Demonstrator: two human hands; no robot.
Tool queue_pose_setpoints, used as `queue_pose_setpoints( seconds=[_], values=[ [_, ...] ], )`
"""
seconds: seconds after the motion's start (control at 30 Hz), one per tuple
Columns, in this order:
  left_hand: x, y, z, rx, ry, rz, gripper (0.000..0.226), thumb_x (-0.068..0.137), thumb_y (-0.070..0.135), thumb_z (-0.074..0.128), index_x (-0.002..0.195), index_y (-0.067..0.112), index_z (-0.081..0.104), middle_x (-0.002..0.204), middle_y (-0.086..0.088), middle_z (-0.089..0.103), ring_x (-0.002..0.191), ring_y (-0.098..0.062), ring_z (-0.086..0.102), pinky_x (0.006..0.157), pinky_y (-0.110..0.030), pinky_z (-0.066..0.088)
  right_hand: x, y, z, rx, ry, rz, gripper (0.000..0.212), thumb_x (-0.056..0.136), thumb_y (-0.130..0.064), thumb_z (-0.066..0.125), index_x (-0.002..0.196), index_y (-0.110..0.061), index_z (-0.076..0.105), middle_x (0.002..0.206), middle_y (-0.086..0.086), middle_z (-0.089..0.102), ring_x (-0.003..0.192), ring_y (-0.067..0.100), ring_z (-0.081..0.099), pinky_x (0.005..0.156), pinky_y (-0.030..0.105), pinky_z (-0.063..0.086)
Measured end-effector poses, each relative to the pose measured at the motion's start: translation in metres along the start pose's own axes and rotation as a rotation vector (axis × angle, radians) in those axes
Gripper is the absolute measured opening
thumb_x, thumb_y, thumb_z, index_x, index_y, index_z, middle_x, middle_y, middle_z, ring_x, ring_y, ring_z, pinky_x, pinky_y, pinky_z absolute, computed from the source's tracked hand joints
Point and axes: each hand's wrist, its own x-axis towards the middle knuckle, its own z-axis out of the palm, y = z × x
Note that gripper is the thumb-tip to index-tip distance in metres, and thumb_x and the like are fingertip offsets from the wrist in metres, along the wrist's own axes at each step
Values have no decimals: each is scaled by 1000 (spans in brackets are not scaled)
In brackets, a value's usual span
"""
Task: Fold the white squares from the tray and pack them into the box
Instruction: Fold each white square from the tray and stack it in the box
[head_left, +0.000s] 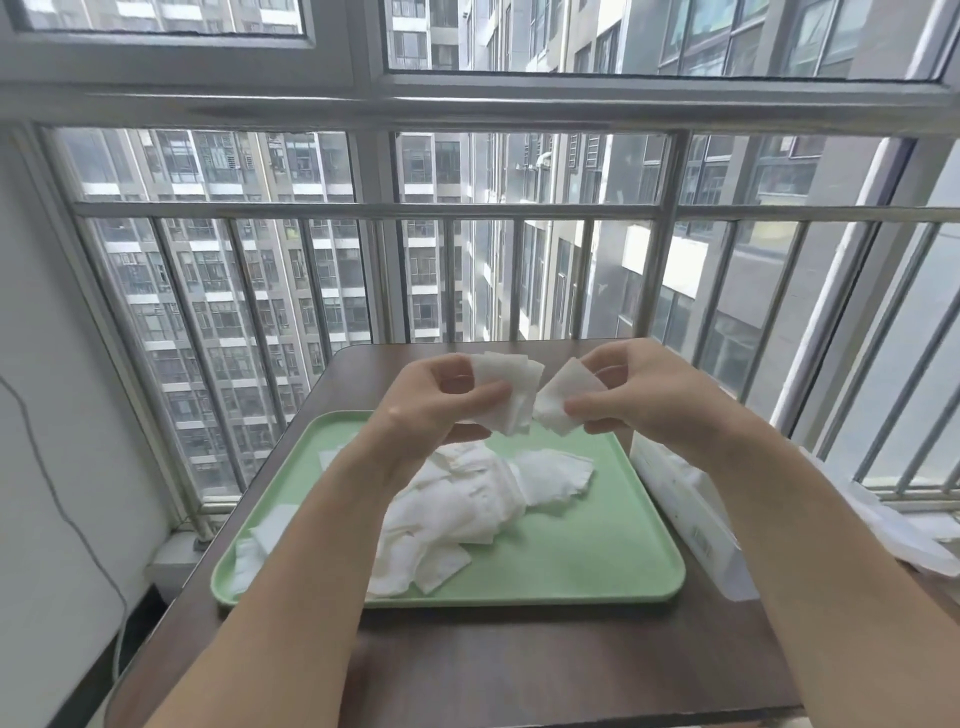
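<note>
White squares (467, 499) lie heaped on the green tray (597, 561) just below both hands, with a few strays under the left forearm. Left hand (436, 400) is closed around a small fanned stack (511, 395) of squares, thumb on the near face. Beside it, almost touching, the right hand (644, 395) pinches a single square (563, 402) between thumb and fingertips. To the right of that hand, the box (691, 519) lies on the surface (519, 665), against the tray's edge. The step seems to be folding this one piece: bring its corners together squarely, crease it firmly, then lay it flush on the stack so the bundle stays even and slides into the box.
</note>
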Motion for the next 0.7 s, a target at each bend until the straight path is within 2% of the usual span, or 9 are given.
queue_pose_setpoints(
  seconds=[0.07,0.17,0.27,0.4,0.47,0.5,0.57,0.63,0.7],
  values=[
    [-1,-1,4,21,-32,23,23,70,27,82,93,21,78,99,-7,78,91,-23,74,87,-43,58,1,1,0,-39,8,-7,22,81,-8,81,100,-5,71,85,9,77,73,17,72,58,22,55],
    [-1,-5,9,50,-71,71,14,74,24,84,88,25,81,99,-7,78,91,-19,73,96,-43,52,2,2,1,-100,29,-33,16,80,-13,81,93,-5,74,83,9,76,67,10,63,62,20,49],
    [0,-9,12,10,-102,80,14,78,17,83,91,20,80,100,-11,77,92,-23,73,93,-41,55,3,1,3,-97,11,-44,14,79,-8,80,91,-2,75,77,13,72,65,14,58,61,16,47],
    [2,-14,17,-25,-94,73,20,78,18,80,97,11,79,105,-18,75,97,-32,72,94,-49,56,7,-4,7,-162,-21,-63,9,80,-4,76,89,-4,77,68,8,67,59,12,53,62,23,45],
    [1,-15,19,-23,-82,74,22,78,17,83,98,8,78,104,-18,75,97,-33,72,93,-50,56,6,-9,9,-215,-40,-86,7,83,-8,76,89,-8,79,68,6,69,55,8,56,57,17,46],
    [1,-15,20,-25,-65,72,23,77,17,83,98,8,78,103,-18,76,96,-33,72,93,-50,56,6,-12,10,-215,-58,-91,7,85,-11,75,90,-9,79,70,7,71,55,6,58,55,13,46],
    [1,-15,18,-29,-21,65,21,77,15,83,96,8,78,101,-19,76,95,-32,73,94,-52,56,6,-17,10,-179,-105,-76,14,93,-18,68,96,-8,78,78,6,76,63,6,66,59,15,48],
    [2,-15,17,-18,10,69,17,78,11,84,95,9,78,100,-19,76,92,-31,72,95,-54,56,8,-21,9,-139,-141,-21,19,100,-15,57,102,-9,75,85,6,78,75,12,72,70,24,51],
    [3,-15,17,-24,49,76,15,79,6,83,92,9,77,97,-19,76,87,-28,71,92,-51,56,13,-23,8,-43,-103,58,25,99,-5,49,106,-10,73,87,7,78,81,17,75,80,34,53]
  ],
)
